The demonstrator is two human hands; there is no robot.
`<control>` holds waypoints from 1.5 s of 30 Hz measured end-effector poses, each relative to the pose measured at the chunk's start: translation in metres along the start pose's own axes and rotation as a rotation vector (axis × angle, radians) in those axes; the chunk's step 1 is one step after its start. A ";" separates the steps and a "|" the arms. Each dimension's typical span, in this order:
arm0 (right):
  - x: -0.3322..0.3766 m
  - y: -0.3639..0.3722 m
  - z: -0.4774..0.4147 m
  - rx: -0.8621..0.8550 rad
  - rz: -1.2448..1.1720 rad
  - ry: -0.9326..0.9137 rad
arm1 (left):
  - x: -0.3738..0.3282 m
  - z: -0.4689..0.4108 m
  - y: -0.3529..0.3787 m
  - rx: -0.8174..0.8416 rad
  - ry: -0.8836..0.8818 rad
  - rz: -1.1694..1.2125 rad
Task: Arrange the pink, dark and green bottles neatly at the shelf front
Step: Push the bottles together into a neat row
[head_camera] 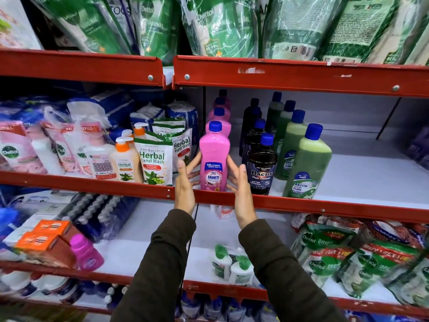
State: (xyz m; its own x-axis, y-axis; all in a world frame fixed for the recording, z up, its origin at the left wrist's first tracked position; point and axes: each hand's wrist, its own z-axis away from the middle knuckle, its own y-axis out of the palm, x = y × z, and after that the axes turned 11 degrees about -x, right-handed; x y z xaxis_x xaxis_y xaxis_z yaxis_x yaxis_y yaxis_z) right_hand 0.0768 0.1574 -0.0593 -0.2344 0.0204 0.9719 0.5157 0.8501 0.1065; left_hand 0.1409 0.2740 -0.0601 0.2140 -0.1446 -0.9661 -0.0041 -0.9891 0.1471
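A pink Shakti bottle point(214, 159) with a blue cap stands upright at the front lip of the red shelf point(325, 209). More pink bottles point(219, 117) line up behind it. My left hand point(184, 189) and my right hand point(242, 194) flank it, fingers spread, fingertips against its two sides, palms off it. To the right a dark Bactin bottle point(261, 168) heads a row of dark bottles point(250, 117). Further right a green Bactin bottle point(308, 163) stands at the front, with other green bottles point(292, 135) in a slanting row behind it.
Herbal hand wash pouches point(153, 159) and pump bottles point(123, 159) crowd the shelf just left of the pink row. Bare white shelf point(371, 177) lies right of the green bottles. Green refill bags point(222, 26) hang over the shelf above. Pouches and small bottles fill the shelf below.
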 end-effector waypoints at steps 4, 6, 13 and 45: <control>0.001 0.001 0.001 -0.007 0.014 -0.020 | 0.002 0.003 0.002 0.014 0.013 0.016; 0.000 0.002 0.000 -0.006 0.028 -0.032 | 0.003 0.004 0.003 0.009 0.021 0.020; -0.004 0.000 0.001 0.023 0.018 -0.038 | 0.005 0.005 0.008 -0.048 0.051 0.045; -0.014 -0.095 0.011 -0.591 -0.120 -0.296 | 0.012 0.079 0.126 -0.164 0.238 -0.036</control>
State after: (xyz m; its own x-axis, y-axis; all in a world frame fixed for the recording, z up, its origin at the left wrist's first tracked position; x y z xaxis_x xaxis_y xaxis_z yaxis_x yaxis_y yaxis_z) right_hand 0.0222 0.0817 -0.0853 -0.4907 0.1592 0.8567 0.8170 0.4258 0.3888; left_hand 0.0655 0.1452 -0.0701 0.4342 -0.0793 -0.8973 0.1617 -0.9731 0.1643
